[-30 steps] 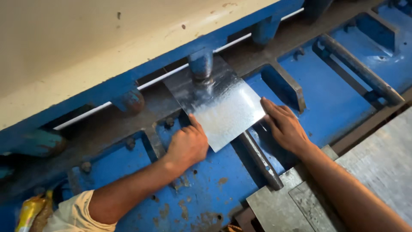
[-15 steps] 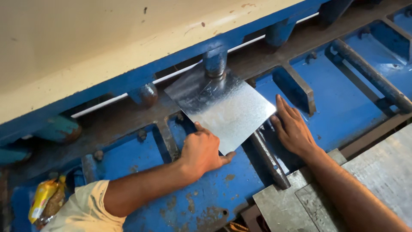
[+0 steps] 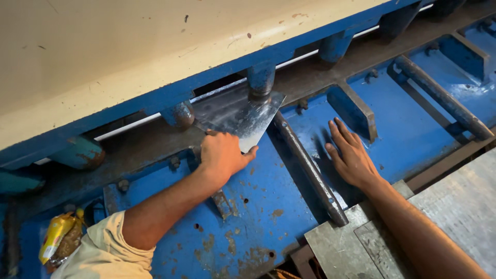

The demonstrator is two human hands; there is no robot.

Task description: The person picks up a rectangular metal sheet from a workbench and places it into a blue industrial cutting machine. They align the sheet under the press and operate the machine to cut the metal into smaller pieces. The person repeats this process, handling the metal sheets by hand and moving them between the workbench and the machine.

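The left hand (image 3: 223, 154) pinches the near edge of the metal sheet (image 3: 240, 114), which lies under the blue clamp foot (image 3: 261, 80) at twelve o'clock; the right hand (image 3: 352, 157) rests open and flat on the blue bench (image 3: 408, 139) at three o'clock. Fingers this near the clamp could get crushed if it drops

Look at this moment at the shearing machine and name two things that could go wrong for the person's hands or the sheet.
1. The left hand grips the metal sheet right beside the hold-down cylinder and the blade slot; the fingers could be pinched or cut.
2. The right hand lies flat on the blue table, off the sheet, so the sheet, held by one edge only, might twist and cut crooked.
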